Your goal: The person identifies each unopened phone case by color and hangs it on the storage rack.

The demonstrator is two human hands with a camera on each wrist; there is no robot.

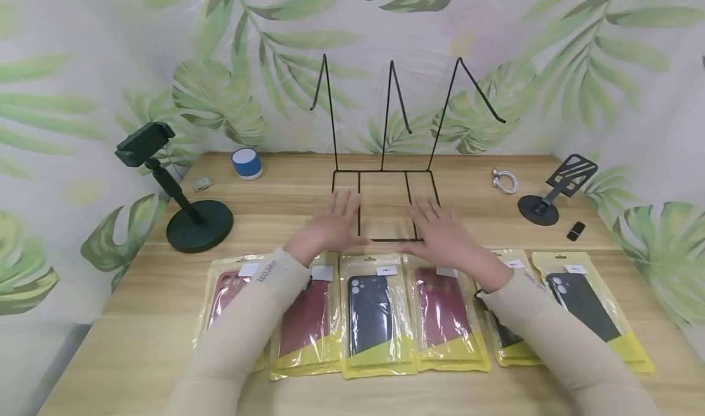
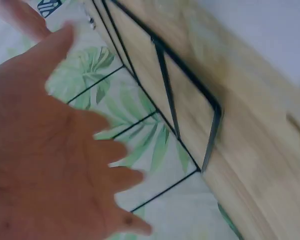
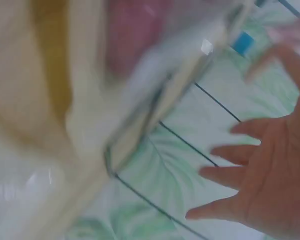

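A black wire display rack (image 1: 382, 171) stands at the back middle of the table, its flat base on the wood and three bent hooks rising behind. My left hand (image 1: 335, 223) is spread over the left front of the base, fingers straight, holding nothing. Over the right front of the base my right hand (image 1: 440, 229) is spread likewise, also holding nothing. Both palms show in the wrist views, with the rack's frame (image 2: 190, 80) beyond the left fingers. Below the hands lie several phone cases in clear yellow-edged bags, among them a dark blue one (image 1: 370, 312) and a red one (image 1: 440, 306).
At the left stand a black phone stand (image 1: 199, 225) and a blue speaker (image 1: 246, 163), with a small grey item (image 1: 202, 184) between. Toward the right are a coiled white cable (image 1: 507, 182), a folding phone holder (image 1: 540, 209) and a small black stick (image 1: 576, 230). A leaf-print cloth hangs behind.
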